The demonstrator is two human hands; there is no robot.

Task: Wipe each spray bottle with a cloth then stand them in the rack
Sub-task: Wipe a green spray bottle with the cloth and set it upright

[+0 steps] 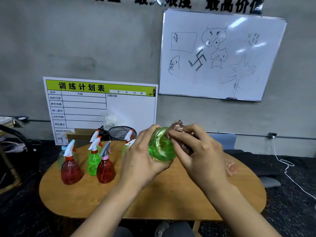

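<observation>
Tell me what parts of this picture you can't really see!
- Green spray bottle in the head view: its nozzle end is hidden behind the left hand and its own base.
- Cloth: mostly covered by the right hand.
- Pink object on the wooden table: too blurred to name.
- Rack: I cannot pick one out.
- Back-row bottle: partly hidden by the left hand.

Dim, soft-focus view with bowed wide-angle edges; overhead lights glare in streaks on the whiteboard (222,55).
</observation>
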